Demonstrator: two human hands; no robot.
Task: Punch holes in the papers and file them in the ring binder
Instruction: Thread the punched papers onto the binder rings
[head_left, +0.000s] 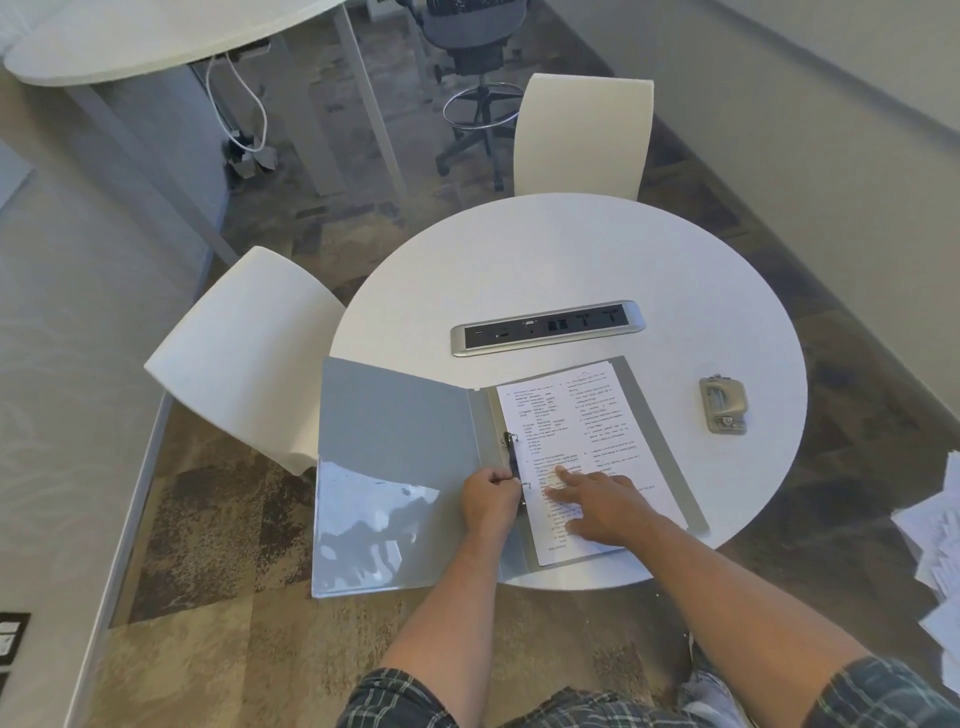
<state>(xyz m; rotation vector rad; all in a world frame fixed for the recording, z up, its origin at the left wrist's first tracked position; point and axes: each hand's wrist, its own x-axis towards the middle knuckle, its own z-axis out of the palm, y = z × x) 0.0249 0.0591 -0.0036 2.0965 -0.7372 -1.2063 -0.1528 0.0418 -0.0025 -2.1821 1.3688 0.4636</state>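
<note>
A grey ring binder (395, 447) lies open on the near left of the round white table (571, 260), its left cover hanging past the table's edge. A printed paper (582, 415) rests on the binder's right half beside the black ring mechanism (511, 457). My left hand (488, 501) pinches the lower ring of the mechanism. My right hand (597, 501) lies flat on the lower part of the paper with fingers spread. A grey hole punch (723, 405) stands on the table to the right, apart from both hands.
A silver power socket strip (548, 327) is set into the table behind the binder. Two white chairs (244, 358) (584, 135) stand at the left and far sides. Loose white papers (935, 540) lie at the right edge of view. A second table (156, 41) is at the back left.
</note>
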